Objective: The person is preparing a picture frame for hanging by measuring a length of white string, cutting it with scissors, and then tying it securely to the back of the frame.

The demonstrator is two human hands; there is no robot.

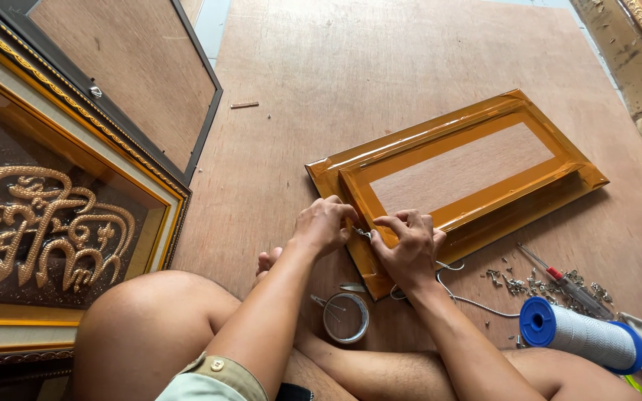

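Big framed picture (53, 215): it stands at the left edge of the frame, dark, with gold curly shapes and a gold border.
Small round tin (345, 317): it sits on the floor low in the middle, between the person's legs, with little nails in it.
Left hand (325, 223): the fingers are pinched together on a small metal piece (361, 233) at the near corner of the gold frame.
Gold frame (458, 174): it lies back-side up on the brown wooden floor (380, 67), in the middle and right of the frame — the plain board shows in its middle.
Right hand (408, 247): it is curled shut and presses on the same near corner, touching the metal piece; a thin white string (477, 303) runs out from under it.
Step in hand: it looks like fixing a hanging piece to the back of the frame.
Next move: it likely needs steady fingers, so the tiny piece does not slip.
Screwdriver (565, 282): red handle, lying among loose little screws (518, 284) at the lower right.
String spool (581, 336): white with blue ends, at the lower right corner — near the screwdriver.
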